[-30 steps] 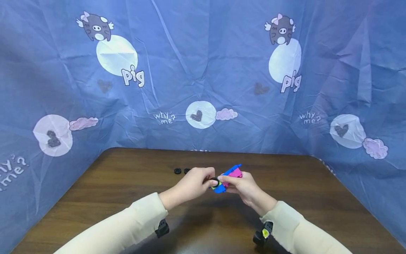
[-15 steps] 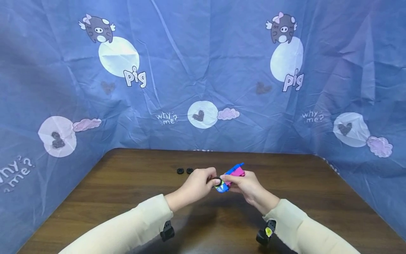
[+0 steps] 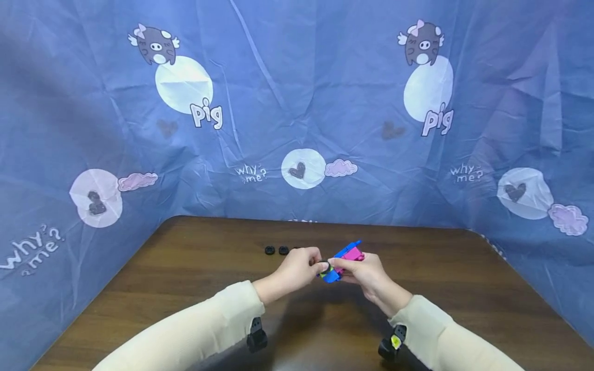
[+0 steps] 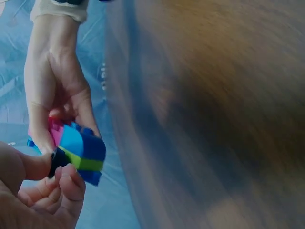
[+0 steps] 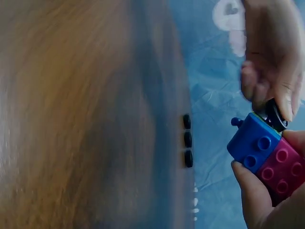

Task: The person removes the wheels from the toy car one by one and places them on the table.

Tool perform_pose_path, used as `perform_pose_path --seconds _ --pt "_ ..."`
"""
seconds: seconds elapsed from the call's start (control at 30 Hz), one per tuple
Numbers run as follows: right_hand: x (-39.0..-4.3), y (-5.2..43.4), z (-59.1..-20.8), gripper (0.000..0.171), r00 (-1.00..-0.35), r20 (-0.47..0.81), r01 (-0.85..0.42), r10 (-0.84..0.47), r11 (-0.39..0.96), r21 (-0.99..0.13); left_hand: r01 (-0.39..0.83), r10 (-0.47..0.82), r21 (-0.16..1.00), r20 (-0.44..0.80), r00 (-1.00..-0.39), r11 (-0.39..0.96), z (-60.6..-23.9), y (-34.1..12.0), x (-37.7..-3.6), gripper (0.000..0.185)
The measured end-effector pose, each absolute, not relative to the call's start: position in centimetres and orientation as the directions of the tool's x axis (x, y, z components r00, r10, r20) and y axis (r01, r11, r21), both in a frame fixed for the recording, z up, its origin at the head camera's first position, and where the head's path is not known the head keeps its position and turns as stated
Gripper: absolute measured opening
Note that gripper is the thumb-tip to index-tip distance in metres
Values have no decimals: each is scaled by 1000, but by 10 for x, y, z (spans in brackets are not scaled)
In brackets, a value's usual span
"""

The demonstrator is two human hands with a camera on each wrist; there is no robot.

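My right hand (image 3: 373,281) grips a small toy car of building blocks (image 3: 350,253), in blue, pink and lime green, above the table. Studs show on its blue and pink blocks in the right wrist view, and a short blue peg (image 5: 236,122) juts from one side. Between the thumb and fingers of my left hand (image 3: 295,271), a black toy wheel (image 5: 275,114) is pinched against the car's side. Whether the wheel is seated on an axle cannot be seen. The left wrist view shows the blue and lime end (image 4: 88,152) close to my left fingertips.
Three more black wheels (image 5: 188,139) lie in a row on the dark wooden table (image 3: 209,242), beyond my left hand. Blue printed cloth (image 3: 260,93) hangs behind the table and along its sides.
The head view has turned slightly left, so everything sits further right in it. Both hands keep their hold on the wheel and car. A third wheel's edge now shows past my left hand.
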State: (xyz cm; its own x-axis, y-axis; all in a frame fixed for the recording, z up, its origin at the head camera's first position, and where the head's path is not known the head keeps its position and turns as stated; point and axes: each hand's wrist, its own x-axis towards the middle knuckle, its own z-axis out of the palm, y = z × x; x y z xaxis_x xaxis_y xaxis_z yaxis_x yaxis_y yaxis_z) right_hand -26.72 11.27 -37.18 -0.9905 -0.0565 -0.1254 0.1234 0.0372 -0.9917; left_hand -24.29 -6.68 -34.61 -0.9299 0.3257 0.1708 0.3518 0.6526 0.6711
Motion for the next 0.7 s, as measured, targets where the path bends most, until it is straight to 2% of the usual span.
perform_pose_path --seconds 0.13,0.33,0.57,0.7 --pt "-269 116 -374 47 -992 -114 112 -63 27 -993 333 355 726 130 -926 602 -345 -67 -246 24" --pt "-271 124 -371 43 -977 -126 129 -172 -3 -992 335 399 778 118 -909 532 -340 -70 -253 22" --pt "-271 134 -367 44 -936 -135 148 -325 -15 -989 245 314 883 119 -942 400 -334 -84 -253 23" --pt "-270 137 -369 37 -920 -137 156 -366 -24 -987 182 262 925 95 -960 332 -336 -95 -258 24"
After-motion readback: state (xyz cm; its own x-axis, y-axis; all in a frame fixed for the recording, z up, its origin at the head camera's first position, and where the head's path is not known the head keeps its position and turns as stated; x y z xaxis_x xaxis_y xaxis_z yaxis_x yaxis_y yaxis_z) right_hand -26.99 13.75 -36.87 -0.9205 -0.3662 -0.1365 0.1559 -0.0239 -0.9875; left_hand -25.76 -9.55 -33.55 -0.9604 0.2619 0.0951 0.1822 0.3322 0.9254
